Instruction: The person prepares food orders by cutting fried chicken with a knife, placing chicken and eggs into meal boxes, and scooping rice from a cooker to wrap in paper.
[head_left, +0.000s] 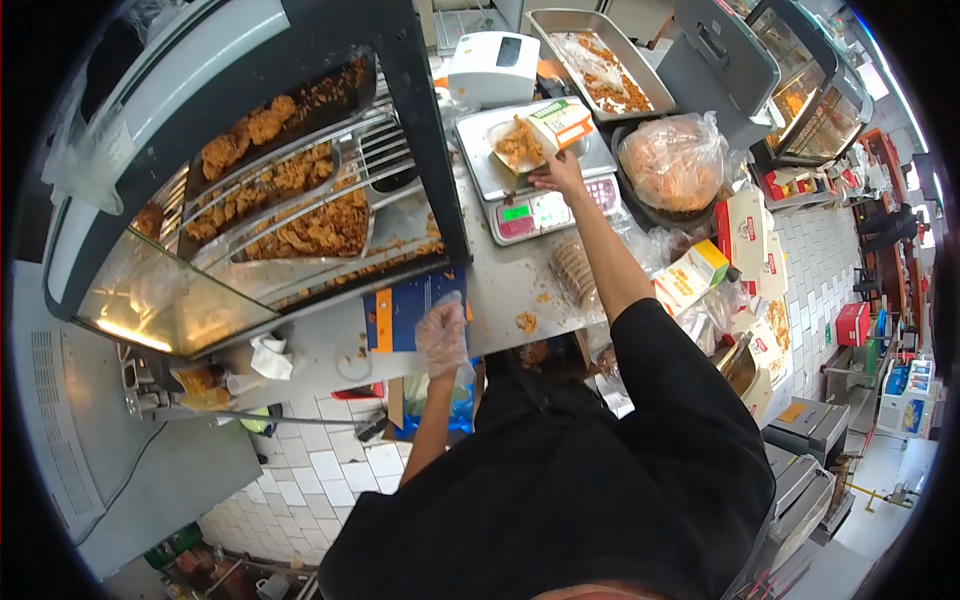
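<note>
A takeaway box (562, 125) of fried chicken, with its printed lid raised, sits on the metal plate of a digital scale (505, 212). My right hand (558, 172), bare, is at the box's near right edge, fingers closed on it. Fried chicken pieces (518, 145) fill the open side of the box. My left hand (443, 335) wears a clear plastic glove and hangs near the counter's front edge, beside a dark blue and orange panel (405, 312). Its fingers look loosely extended, and nothing shows in them.
At left stands a glass-fronted warming cabinet (430, 130) with trays of fried chicken. Behind the scale are a white printer (493, 68) and a metal tray (660, 95) of crumbs. To the right lie a bagged food bundle (672, 160), another carton (690, 278) and several boxes.
</note>
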